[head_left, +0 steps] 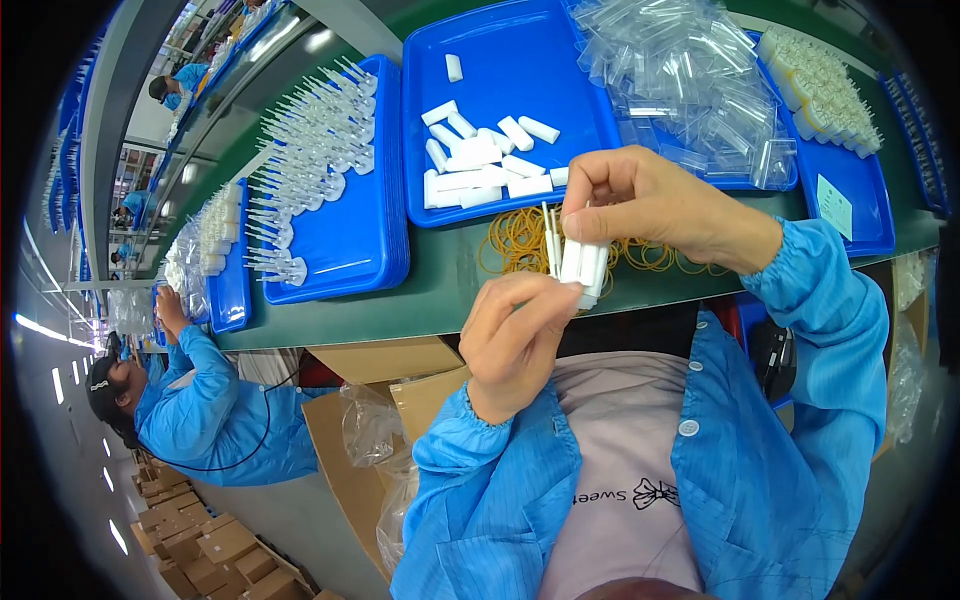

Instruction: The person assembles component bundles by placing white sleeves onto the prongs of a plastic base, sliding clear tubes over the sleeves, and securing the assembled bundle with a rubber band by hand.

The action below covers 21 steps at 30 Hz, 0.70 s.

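A person's left hand and right hand grip white plastic pieces near yellow rubber bands on a green tabletop.

White pieces in front of the blue tray, golden-yellow bands there too, green worktop running beneath it!

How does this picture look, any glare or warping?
In the head view, the green table bends toward the rim and the corners go black; also there, clear plastic sleeves catch whitish glints, and a ceiling light at far left glows as a bright streak.
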Tool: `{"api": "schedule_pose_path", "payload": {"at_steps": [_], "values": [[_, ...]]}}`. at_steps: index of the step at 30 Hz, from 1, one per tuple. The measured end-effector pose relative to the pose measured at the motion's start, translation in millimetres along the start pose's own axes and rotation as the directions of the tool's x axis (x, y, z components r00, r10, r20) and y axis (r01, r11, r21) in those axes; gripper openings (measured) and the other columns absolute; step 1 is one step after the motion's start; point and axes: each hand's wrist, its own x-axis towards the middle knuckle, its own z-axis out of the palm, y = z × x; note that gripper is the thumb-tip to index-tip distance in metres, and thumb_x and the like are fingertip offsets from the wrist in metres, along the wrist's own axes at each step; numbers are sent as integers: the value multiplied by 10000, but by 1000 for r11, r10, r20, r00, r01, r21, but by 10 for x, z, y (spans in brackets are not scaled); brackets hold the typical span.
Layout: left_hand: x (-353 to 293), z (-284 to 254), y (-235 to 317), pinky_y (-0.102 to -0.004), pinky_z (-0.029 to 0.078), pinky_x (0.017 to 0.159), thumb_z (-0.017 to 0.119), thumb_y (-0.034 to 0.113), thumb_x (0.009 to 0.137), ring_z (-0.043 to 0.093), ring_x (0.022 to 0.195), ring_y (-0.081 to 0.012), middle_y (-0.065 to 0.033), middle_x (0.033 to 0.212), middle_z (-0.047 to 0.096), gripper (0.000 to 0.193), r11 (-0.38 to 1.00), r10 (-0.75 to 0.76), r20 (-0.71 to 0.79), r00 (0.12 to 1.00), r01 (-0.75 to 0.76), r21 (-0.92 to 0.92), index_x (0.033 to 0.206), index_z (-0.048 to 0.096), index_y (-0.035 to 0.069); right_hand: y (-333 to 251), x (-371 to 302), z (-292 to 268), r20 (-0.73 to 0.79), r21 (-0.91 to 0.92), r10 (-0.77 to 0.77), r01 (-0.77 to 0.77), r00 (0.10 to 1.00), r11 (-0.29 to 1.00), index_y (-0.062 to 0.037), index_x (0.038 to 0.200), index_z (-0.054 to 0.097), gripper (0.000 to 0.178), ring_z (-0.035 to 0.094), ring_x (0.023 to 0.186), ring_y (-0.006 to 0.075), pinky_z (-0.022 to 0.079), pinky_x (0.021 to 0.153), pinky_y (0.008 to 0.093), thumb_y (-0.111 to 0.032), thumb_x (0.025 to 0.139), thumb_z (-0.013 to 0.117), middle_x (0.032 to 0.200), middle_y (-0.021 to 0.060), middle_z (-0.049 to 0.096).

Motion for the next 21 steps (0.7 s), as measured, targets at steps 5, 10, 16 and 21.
{"api": "schedule_pose_path", "payload": {"at_steps": [5,10,16,21], "values": [[-2,96,53,-294,507,736,758,2,707,625,781,-213,-88,844,635,313,984,-132,-237,962,99,-149,1000,650,20,-72,-95,133,-39,-1,-100,100,994,995,-55,819,587,177,550,782,57,447,707,216,-199,832,690,801,1,603],[-47,-15,-70,-288,513,710,743,14,733,637,759,-208,-117,866,659,277,988,-139,-93,986,133,-73,992,646,1,-74,-53,113,-36,-22,-111,111,993,994,-50,826,604,174,544,777,63,438,702,228,-208,839,675,792,3,600],[-85,-63,-165,-253,499,672,701,8,776,614,751,-168,-109,902,650,210,914,-375,-44,926,362,-182,982,657,3,37,515,-361,-39,-840,-458,219,888,497,-31,933,641,231,562,755,196,440,736,329,-224,806,655,809,84,618],[-96,-118,-166,-262,484,705,668,22,813,587,790,-162,-99,940,616,182,931,-352,-66,933,342,-130,994,658,8,524,974,-631,26,-999,-571,48,821,25,-39,912,607,221,576,792,294,458,722,399,-191,767,676,806,124,609]]}}
